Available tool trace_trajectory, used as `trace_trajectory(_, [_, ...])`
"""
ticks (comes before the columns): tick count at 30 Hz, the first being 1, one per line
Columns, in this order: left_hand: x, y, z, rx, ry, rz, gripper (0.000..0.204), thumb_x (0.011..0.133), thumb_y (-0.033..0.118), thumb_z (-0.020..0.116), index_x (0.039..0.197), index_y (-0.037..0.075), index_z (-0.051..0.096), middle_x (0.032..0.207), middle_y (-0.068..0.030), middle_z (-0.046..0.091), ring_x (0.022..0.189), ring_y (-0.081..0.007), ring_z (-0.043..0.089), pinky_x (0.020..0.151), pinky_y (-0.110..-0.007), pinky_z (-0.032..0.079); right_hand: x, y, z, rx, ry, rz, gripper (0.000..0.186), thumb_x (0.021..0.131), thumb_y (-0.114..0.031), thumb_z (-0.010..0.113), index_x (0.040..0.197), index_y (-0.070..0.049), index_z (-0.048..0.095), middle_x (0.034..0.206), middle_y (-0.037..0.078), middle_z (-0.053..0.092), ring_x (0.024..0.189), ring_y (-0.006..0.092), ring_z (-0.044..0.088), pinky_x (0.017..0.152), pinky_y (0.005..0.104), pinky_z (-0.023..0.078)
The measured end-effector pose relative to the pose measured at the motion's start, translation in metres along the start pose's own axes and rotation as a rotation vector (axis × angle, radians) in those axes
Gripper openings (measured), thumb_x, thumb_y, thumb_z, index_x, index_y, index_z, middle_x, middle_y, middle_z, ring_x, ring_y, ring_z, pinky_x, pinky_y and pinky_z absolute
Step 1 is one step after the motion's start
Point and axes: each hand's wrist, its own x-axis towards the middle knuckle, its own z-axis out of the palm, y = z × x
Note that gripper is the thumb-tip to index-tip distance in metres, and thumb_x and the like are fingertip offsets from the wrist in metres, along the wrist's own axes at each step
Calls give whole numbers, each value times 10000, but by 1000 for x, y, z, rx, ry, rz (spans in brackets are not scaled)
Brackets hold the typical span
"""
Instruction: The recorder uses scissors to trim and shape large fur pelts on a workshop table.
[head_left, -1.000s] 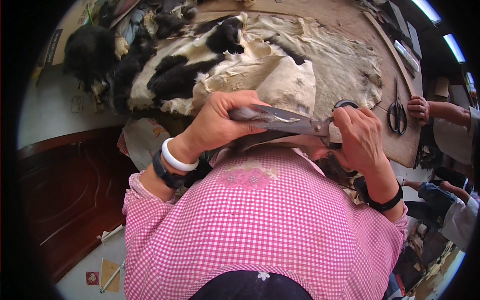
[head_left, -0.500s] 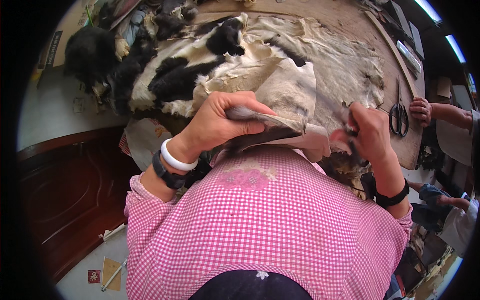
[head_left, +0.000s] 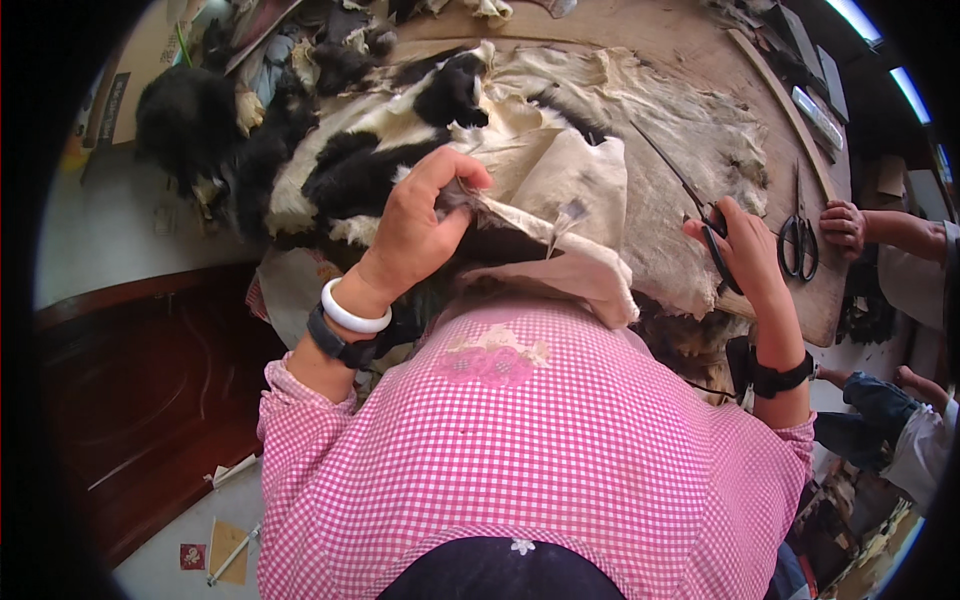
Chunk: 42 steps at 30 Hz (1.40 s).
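Observation:
My left hand [head_left: 425, 215] pinches the edge of a folded piece of hide [head_left: 585, 265] between thumb and fingers. Grey fur shows at the pinch, and the piece's pale skin side faces up, with a small grey patch near its middle. In my right hand [head_left: 745, 245] is a pair of black-handled scissors [head_left: 668, 160], their blades pointing up and to the left, apart from the held edge. Whether the blades are fully together is hard to tell. Beneath and beyond lie black-and-white pelts [head_left: 375, 175] and a wide pale hide [head_left: 690, 130].
A second pair of scissors [head_left: 798, 240] lies at the board's right edge, beside another person's hand [head_left: 843, 225]. A wooden strip [head_left: 785, 110] and a white box [head_left: 818, 118] are at the far right. Dark furs [head_left: 190, 120] hang over the left edge.
My right hand and the scissors have come away from the held hide, with the blades now swung up and left. My left hand has moved slightly up and left, still pinching the edge.

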Motion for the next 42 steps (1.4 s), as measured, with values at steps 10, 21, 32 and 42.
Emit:
trace_trajectory(10, [15, 23, 27, 319, -248, 279, 266, 771, 232, 751, 980, 85, 677, 994, -60, 640, 998, -217, 594, 1080, -519, 214, 54, 58, 25, -365, -94, 269, 427, 845, -363, 664, 1056, -5, 562, 1092, 195, 619, 1014, 367, 614, 809, 427, 506])
trace_trajectory(21, [11, -24, -18, -439, 404, -268, 65, 862, 68, 677, 897, 20, 705, 737, 52, 631, 656, -17, 519, 591, -180, 416, 29, 19, 20, -158, 216, -50, 433, 818, -305, 702, 1128, -22, 599, 1050, 143, 622, 987, 318, 618, 806, 406, 504])
trace_trajectory(32, [1, -43, -60, -167, 615, -234, 177, 935, 116, 592, 1038, -4, 672, 820, -46, 692, 814, -91, 624, 838, -249, 457, 37, -110, 19, 375, -33, -531, 220, 715, -96, 643, 906, -56, 541, 733, 201, 587, 763, 414, 580, 646, 468, 439])
trace_trajectory(42, [-23, -7, 13, 578, 146, 224, 586, 773, 217, 745, 1285, 59, 509, 1203, -128, 558, 1206, -269, 496, 999, -363, 393, 39, -122, 16, 496, 47, -630, 317, 697, 26, 554, 997, -56, 618, 816, 163, 612, 789, 381, 593, 674, 433, 465])
